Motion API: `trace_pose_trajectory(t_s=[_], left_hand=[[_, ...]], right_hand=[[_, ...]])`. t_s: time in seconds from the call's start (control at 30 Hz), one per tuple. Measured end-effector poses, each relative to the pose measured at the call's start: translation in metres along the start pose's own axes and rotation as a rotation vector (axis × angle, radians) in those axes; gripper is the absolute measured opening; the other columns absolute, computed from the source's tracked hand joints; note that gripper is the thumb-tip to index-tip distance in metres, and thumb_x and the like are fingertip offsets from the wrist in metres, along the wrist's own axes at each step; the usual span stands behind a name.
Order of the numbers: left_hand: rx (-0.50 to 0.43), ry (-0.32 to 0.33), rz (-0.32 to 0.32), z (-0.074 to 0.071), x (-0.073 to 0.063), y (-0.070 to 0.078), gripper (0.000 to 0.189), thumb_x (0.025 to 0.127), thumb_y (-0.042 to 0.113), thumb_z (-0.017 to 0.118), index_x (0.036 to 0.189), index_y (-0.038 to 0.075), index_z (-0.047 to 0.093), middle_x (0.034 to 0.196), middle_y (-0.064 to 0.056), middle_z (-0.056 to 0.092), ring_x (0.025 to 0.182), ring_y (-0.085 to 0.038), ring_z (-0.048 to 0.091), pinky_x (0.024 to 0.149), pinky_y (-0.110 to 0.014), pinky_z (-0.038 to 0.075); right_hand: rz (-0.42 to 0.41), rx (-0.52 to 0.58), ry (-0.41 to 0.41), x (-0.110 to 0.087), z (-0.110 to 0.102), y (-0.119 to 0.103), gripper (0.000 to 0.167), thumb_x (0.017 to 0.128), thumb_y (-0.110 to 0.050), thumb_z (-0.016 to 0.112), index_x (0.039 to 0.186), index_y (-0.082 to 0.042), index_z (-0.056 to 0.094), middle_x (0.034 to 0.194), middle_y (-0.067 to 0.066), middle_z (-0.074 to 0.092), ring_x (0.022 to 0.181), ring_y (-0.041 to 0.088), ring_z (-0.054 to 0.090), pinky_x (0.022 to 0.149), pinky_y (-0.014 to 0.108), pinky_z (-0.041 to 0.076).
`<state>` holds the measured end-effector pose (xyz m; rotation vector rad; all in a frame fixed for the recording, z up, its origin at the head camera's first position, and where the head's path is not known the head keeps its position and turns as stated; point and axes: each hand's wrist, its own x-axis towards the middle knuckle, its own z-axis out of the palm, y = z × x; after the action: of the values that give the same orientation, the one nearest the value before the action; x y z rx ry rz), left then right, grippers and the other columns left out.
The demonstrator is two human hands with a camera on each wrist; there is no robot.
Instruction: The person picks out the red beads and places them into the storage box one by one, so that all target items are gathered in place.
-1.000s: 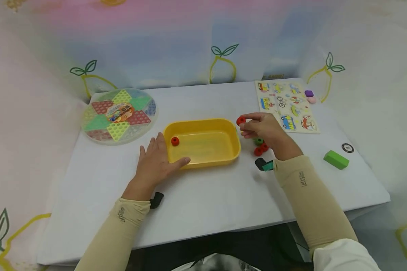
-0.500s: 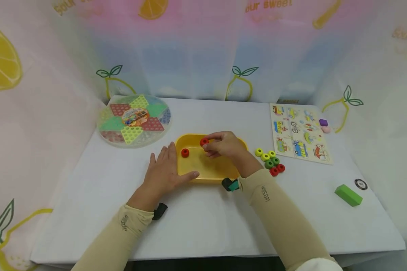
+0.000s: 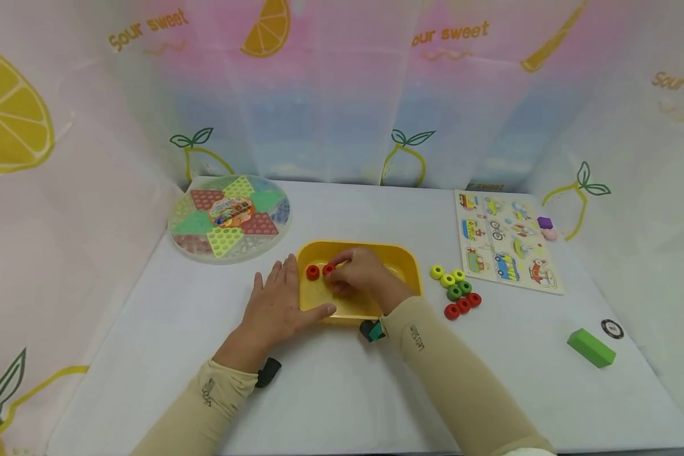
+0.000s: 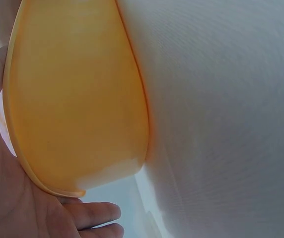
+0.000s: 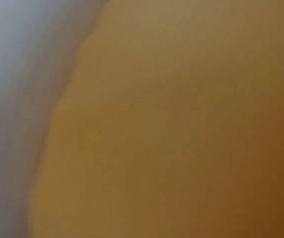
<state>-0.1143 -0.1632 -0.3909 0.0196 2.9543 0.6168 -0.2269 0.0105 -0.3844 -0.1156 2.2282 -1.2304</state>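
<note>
A yellow plastic tray stands on the white table in the head view. My left hand rests along its left end and near corner, fingers straight and thumb stretched along the near rim; the left wrist view shows the palm against the tray's rim. Inside the tray, my right hand pinches a red bead with a hole through it. Just left of it lies another red bead. The right wrist view is filled by the blurred yellow tray wall.
Right of the tray, yellow beads, green beads and red beads lie in rows. A picture puzzle board, a green block and a black-and-white disc are further right. A round game board sits at back left.
My right hand has carried a red bead leftward from the bead rows into the tray, down beside the other red bead. My left hand stays at the tray. The head view has tilted up.
</note>
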Motion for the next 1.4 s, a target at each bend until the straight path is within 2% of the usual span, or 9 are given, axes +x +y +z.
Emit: trace_pose_trajectory(t_s=[0.2, 0.67, 1.03, 1.23, 1.4], left_hand=[[0.006, 0.010, 0.011, -0.002, 0.001, 0.003, 0.130, 0.086, 0.083, 0.058, 0.164, -0.008, 0.008, 0.170, -0.029, 0.023, 0.160, -0.046, 0.019, 0.128, -0.069, 0.007], [0.018, 0.014, 0.015, -0.003, 0.001, 0.005, 0.130, 0.086, 0.083, 0.058, 0.164, -0.009, 0.009, 0.170, -0.029, 0.024, 0.159, -0.046, 0.021, 0.127, -0.069, 0.008], [0.022, 0.006, 0.004, -0.001, 0.000, 0.001, 0.131, 0.086, 0.083, 0.058, 0.164, -0.009, 0.008, 0.171, -0.028, 0.023, 0.159, -0.047, 0.021, 0.127, -0.070, 0.008], [0.007, -0.004, -0.014, 0.000, 0.001, 0.001, 0.132, 0.084, 0.084, 0.058, 0.165, -0.007, 0.007, 0.172, -0.027, 0.021, 0.160, -0.046, 0.019, 0.128, -0.069, 0.005], [-0.003, -0.014, -0.019, 0.000, 0.001, 0.001, 0.133, 0.084, 0.086, 0.057, 0.165, -0.006, 0.005, 0.173, -0.026, 0.018, 0.161, -0.046, 0.017, 0.128, -0.068, 0.004]], right_hand=[[0.000, 0.040, -0.003, 0.001, 0.002, 0.005, 0.032, 0.094, -0.012, 0.079, 0.123, -0.004, 0.070, 0.086, 0.011, 0.077, 0.067, 0.021, 0.074, 0.069, 0.030, 0.064], [-0.021, 0.059, -0.020, 0.003, 0.008, 0.009, 0.029, 0.092, -0.011, 0.080, 0.118, -0.003, 0.072, 0.084, 0.010, 0.077, 0.062, 0.018, 0.070, 0.063, 0.028, 0.063], [-0.009, 0.053, -0.040, -0.001, 0.006, 0.007, 0.039, 0.093, -0.013, 0.079, 0.131, -0.005, 0.069, 0.087, 0.010, 0.078, 0.064, 0.021, 0.072, 0.066, 0.029, 0.064], [-0.061, 0.112, 0.001, -0.013, -0.014, 0.008, 0.036, 0.095, -0.015, 0.076, 0.131, -0.009, 0.071, 0.096, 0.013, 0.078, 0.070, 0.022, 0.074, 0.072, 0.033, 0.065], [-0.131, 0.173, 0.077, -0.042, -0.052, 0.012, 0.036, 0.098, -0.015, 0.074, 0.133, -0.012, 0.070, 0.108, 0.018, 0.077, 0.074, 0.021, 0.074, 0.076, 0.035, 0.066]])
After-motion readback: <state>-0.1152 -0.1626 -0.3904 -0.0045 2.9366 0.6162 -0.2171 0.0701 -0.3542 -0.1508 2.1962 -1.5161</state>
